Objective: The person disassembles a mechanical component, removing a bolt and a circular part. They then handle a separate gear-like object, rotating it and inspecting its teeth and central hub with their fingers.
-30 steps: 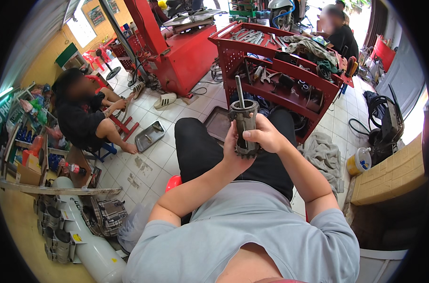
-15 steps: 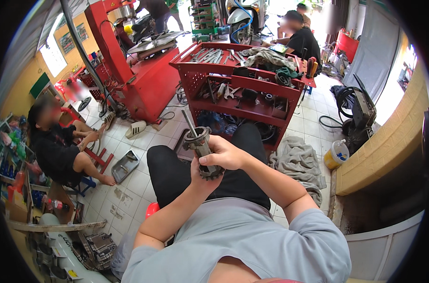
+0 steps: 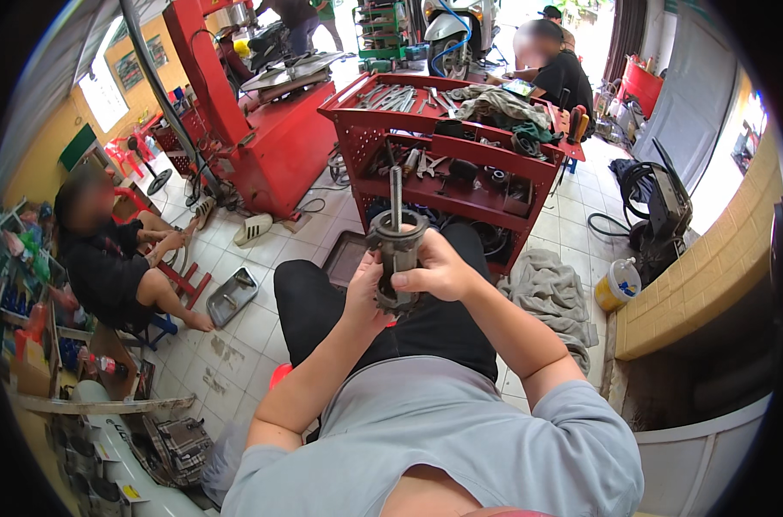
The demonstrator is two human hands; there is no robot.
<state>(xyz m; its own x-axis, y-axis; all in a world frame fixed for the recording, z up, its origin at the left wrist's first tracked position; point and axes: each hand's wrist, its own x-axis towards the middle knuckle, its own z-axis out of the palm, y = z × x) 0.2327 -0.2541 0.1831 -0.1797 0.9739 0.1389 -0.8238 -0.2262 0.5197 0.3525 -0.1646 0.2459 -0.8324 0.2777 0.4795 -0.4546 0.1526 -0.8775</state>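
Above my lap I hold a dark grey metal machine part [image 3: 398, 254], a slotted cylinder with a ring-shaped upper end. A slim metal rod [image 3: 396, 189] stands out of its top, pointing away from me. My left hand [image 3: 367, 289] is wrapped round its left side and lower end. On the other side my right hand [image 3: 439, 265] grips it, the thumb lying across the front. The fingers behind the part are mostly hidden.
A red tool trolley [image 3: 348, 142] with wrenches and rags stands ahead. A metal tray [image 3: 233, 297] lies on the tiled floor near a seated person [image 3: 107, 258] at the left. Grey cloth [image 3: 542, 293] and a white tub [image 3: 617, 284] are at the right.
The part has moved right and slightly up. It has turned from leaning left to nearly upright, its ring end tipped toward me. Both hands have moved with it and still grip it.
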